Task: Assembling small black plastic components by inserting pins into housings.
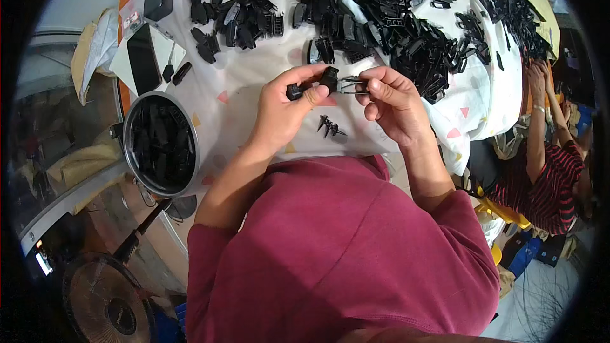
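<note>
Over the near part of the table, my left hand is closed round a small black plastic part. A rounded black end also shows at that hand's other side; whether it belongs to the same part I cannot tell. My right hand pinches a thin dark two-pronged piece between thumb and fingers. Its tips point left and meet or nearly meet the plastic part. Just below the hands, several tiny black pieces lie on the patterned white cloth.
Heaps of black plastic parts cover the table's far side. A round metal-rimmed bowl of black parts stands left, near a phone. A fan is at lower left. At far right, another person's arms reach toward the heap.
</note>
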Demonstrator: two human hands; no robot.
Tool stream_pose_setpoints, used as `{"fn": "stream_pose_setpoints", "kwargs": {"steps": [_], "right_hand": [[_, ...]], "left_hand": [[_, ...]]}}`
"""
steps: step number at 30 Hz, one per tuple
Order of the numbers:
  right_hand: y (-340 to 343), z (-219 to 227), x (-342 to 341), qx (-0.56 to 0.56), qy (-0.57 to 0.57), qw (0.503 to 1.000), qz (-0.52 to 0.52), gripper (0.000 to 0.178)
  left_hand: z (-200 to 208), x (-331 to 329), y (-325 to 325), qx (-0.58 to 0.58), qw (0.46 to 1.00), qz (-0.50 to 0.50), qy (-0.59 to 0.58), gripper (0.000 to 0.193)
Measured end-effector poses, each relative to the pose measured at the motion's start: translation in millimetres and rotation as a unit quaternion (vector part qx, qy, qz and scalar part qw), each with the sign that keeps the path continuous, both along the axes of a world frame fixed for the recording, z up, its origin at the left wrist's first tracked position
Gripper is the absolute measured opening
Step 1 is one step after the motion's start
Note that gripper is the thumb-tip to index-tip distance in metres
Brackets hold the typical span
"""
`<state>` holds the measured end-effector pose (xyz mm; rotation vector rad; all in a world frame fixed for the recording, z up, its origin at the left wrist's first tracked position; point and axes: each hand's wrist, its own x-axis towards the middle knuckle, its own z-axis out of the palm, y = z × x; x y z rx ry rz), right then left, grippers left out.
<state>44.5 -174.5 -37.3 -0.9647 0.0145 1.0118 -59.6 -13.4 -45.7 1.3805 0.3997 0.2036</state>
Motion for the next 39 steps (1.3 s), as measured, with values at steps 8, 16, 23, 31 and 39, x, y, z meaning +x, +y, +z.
{"fn": "stream_pose_setpoints", "kwargs": {"steps": [8, 16, 23, 31, 39], "right_hand": [[10, 5, -2, 0.015, 0.067, 0.997, -0.039, 0.015], [9, 12, -2, -0.053, 0.037, 0.998, -0.019, 0.014], [6, 8, 1, -0.105, -0.029, 0.993, 0.051, 0.013], [17, 13, -11, -0.116, -0.075, 0.99, 0.015, 0.014], [18, 3, -25, -0.079, -0.172, 0.981, -0.041, 0.016]], "left_hand": [[-2, 1, -1, 0.04, 0.999, -0.01, -0.022, 0.03], [0, 2, 1, 0.297, 0.944, 0.003, -0.144, 0.031], [13, -1, 9, 0.511, 0.841, -0.037, -0.173, 0.031], [-6, 1, 7, 0.32, 0.935, 0.004, -0.15, 0.031], [4, 2, -13, -0.168, 0.983, 0.059, -0.036, 0.029]]}}
